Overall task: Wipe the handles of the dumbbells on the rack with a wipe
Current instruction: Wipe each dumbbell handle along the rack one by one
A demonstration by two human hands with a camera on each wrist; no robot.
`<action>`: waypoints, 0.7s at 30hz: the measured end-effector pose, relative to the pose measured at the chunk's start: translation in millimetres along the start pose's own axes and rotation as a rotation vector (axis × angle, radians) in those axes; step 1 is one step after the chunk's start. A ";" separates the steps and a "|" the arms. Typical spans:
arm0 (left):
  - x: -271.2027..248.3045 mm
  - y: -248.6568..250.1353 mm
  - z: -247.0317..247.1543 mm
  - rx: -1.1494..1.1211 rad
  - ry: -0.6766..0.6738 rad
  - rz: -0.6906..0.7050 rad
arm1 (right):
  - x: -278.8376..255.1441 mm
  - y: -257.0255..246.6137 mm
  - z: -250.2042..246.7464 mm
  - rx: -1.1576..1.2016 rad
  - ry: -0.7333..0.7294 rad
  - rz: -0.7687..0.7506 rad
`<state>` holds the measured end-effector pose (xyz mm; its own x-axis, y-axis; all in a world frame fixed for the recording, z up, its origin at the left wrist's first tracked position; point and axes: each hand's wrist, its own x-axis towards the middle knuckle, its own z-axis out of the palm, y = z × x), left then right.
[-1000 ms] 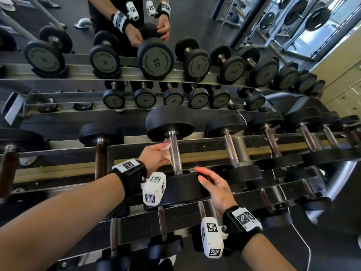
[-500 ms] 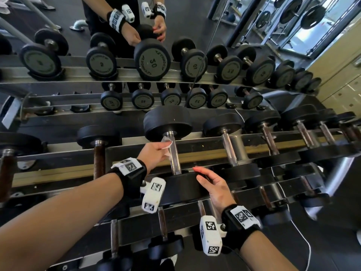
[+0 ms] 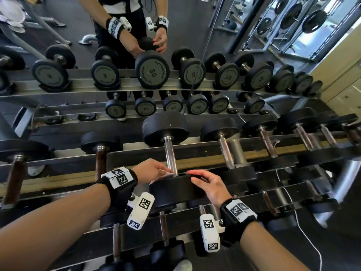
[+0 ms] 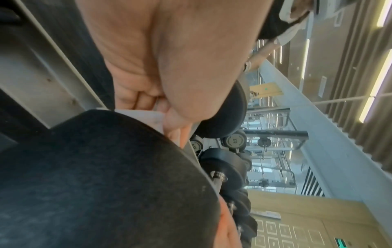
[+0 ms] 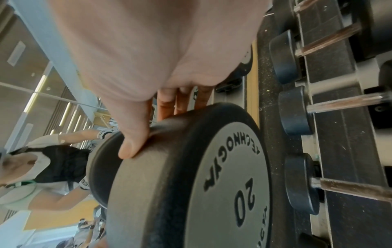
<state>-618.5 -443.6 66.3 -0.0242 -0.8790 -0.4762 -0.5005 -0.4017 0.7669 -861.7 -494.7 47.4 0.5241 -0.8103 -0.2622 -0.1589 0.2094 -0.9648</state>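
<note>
The 20 dumbbell lies on the rack's top tier, its chrome handle [image 3: 169,155] running from the far head [image 3: 166,128] to the near head [image 3: 172,190]. My left hand [image 3: 154,171] pinches a white wipe [image 3: 166,174] against the handle's near end, right beside the near head. In the left wrist view the wipe [image 4: 148,117] is bunched under my fingers above the black head [image 4: 95,176]. My right hand [image 3: 209,184] rests on the near head with fingers stretched out. In the right wrist view its thumb [image 5: 133,134] lies on the head's rim [image 5: 161,167].
More dumbbells line the rack [image 3: 136,155]: chrome-handled ones [image 3: 224,151] to the right, rusty brown-handled ones [image 3: 100,163] to the left, smaller ones on the lower tier [image 3: 164,227]. A mirror [image 3: 175,26] behind reflects the rack and me. A white cable [image 3: 306,235] hangs at right.
My left hand has slid the wipe along the chrome handle toward me, down to the near head. My right hand has stayed on that head.
</note>
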 end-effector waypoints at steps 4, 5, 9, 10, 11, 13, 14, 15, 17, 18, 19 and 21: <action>-1.9 15.4 -4.0 0.035 -0.008 -0.037 | 7.6 -10.9 -10.9 -0.151 -0.082 -0.016; -0.7 20.5 -4.8 0.054 -0.006 -0.035 | 10.0 -14.4 -15.8 -0.173 -0.092 -0.023; 10.9 52.8 -2.2 -0.019 0.061 -0.031 | 19.5 -28.7 -50.5 -0.234 -0.052 -0.132; 14.8 63.4 0.2 -0.053 0.074 -0.023 | 21.3 -32.5 -62.7 -0.218 -0.033 -0.149; 19.2 74.7 3.3 -0.067 0.084 -0.011 | 23.4 -34.7 -76.0 -0.206 -0.010 -0.158; 28.6 96.1 10.7 -0.091 0.097 0.007 | 27.8 -38.1 -103.3 -0.210 0.043 -0.168; 31.4 103.1 13.8 -0.113 0.106 0.009 | 29.8 -37.3 -114.4 -0.211 0.066 -0.169; 37.5 112.7 19.3 -0.136 0.118 0.010 | 31.9 -37.3 -129.7 -0.212 0.088 -0.173; 50.1 124.0 31.0 -0.236 0.139 -0.027 | 34.9 -34.3 -156.3 -0.232 0.121 -0.173; 56.6 129.0 38.0 -0.290 0.160 -0.051 | 35.8 -31.5 -169.2 -0.246 0.133 -0.167; 64.8 132.8 45.3 -0.337 0.186 -0.069 | 36.4 -27.2 -180.8 -0.267 0.140 -0.157; 82.3 139.5 59.8 -0.421 0.240 -0.091 | 35.4 -15.2 -199.5 -0.310 0.136 -0.126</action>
<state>-742.0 -556.7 108.4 0.2285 -0.8498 -0.4749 -0.0970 -0.5053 0.8575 -1007.7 -635.7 56.6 0.4431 -0.8889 -0.1164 -0.3569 -0.0557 -0.9325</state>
